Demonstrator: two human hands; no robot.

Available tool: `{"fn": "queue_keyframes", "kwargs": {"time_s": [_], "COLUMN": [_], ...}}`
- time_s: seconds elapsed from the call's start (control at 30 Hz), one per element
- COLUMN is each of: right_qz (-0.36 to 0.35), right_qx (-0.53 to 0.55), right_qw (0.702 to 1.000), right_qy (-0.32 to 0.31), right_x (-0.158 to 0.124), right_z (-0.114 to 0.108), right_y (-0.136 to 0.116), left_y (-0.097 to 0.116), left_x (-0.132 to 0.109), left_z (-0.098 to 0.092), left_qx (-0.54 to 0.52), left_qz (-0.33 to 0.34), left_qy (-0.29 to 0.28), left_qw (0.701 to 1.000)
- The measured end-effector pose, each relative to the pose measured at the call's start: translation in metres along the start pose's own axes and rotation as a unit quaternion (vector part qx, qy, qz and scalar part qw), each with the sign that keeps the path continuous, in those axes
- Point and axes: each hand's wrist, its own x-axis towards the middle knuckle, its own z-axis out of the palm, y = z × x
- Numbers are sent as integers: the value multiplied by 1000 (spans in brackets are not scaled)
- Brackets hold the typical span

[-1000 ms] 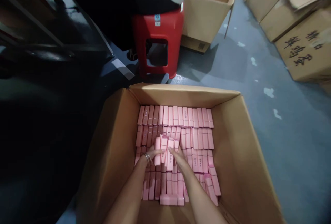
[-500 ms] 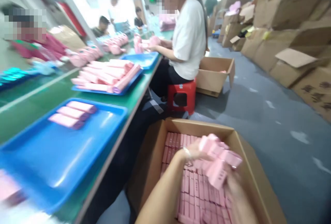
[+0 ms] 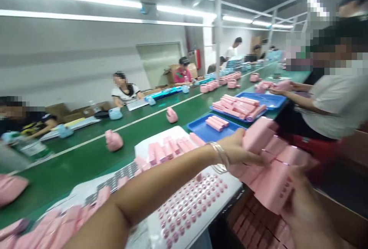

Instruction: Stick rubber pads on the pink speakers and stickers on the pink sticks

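Between my two hands is a bunch of long pink box-shaped pieces (image 3: 276,164), some with small dark marks on the side. My left hand (image 3: 237,149), with bracelets at the wrist, grips the bunch from the left. Lower right, my right hand (image 3: 301,195) is closed round its other side, partly blurred. Below them the cardboard box (image 3: 339,207) holds rows of the same pink pieces. A blue tray (image 3: 198,126) with several pink pieces lies just beyond my left hand. Under my left forearm is a white sheet (image 3: 232,182) with rows of small round pink parts.
More pink pieces (image 3: 66,218) lie at the bench's near left. A second blue tray (image 3: 214,109) is piled with them. Pink rounded items (image 3: 114,140) sit along the green bench (image 3: 143,126). A co-worker (image 3: 339,99) sits close on the right; others sit across.
The view has swung left from the box toward the bench. Both hands have lifted the pink pieces up out of the box, to the bench's edge.
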Motion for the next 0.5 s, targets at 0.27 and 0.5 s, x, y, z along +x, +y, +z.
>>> {"fn": "queue_keyframes", "kwargs": {"time_s": [0.27, 0.5], "right_qz": [170, 154], "right_qx": [-80, -293], "right_qw": [881, 824], "right_qy": [-433, -459], "right_x": [-85, -131], "right_z": [225, 286], "right_y": [65, 129], "left_y": [-61, -123], "left_x": [-231, -320], "left_z": [-126, -132], "left_qx": [-182, -165], "left_qz": [-118, -250], "left_qy": [328, 492], "left_qw": [919, 817]}}
